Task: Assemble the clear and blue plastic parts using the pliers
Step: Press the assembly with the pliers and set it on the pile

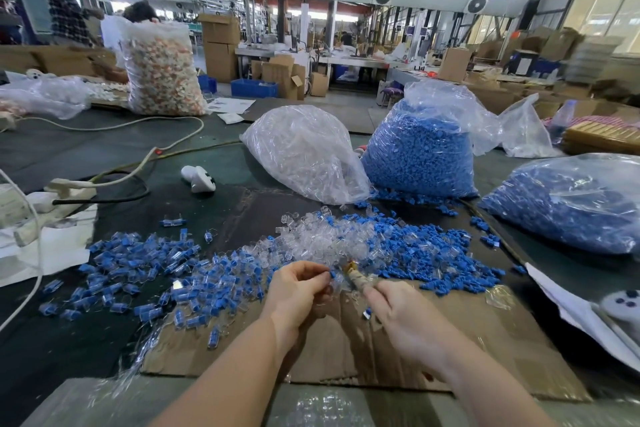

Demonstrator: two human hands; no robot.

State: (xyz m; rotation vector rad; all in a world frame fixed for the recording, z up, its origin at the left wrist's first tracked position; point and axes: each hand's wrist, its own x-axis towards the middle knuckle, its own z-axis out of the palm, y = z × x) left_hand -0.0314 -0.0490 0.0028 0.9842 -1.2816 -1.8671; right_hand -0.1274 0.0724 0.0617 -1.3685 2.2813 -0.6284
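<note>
Between the two hands, just above a flattened cardboard sheet [433, 340], a small clear-and-blue part [333, 277] is being held; the left hand [298, 291] is pinching it with curled fingertips [320, 276], thumb side toward the camera; the right hand [401, 315] is gripping the pliers [358, 276], fingers wrapped round the taped handles, tip pointing at the part; whether the pliers' jaws are touching the part is too blurred to tell; a small blue bit [367, 314] is showing under the right palm.

Just behind the hands a pile of loose clear parts [329, 236] is lying on the cardboard; loose blue parts [433, 253] are spreading to its right; assembled clear-and-blue pieces [145, 274] are scattering to the left, across the cardboard edge and the dark table mat [52, 340].

Farther back a clear bag of clear parts [304, 152] is leaning beside an open bag of blue parts [422, 152]; another bag of blue parts [571, 204] is lying at far right.

At left a white power strip [65, 185] with cables is resting on the mat; a white handheld device [198, 178] is lying near the clear bag; a tall bag of white and orange pieces [161, 73] is standing at the far table edge; cardboard boxes [220, 45] and blue crates [254, 87] are sitting in the hall beyond.
</note>
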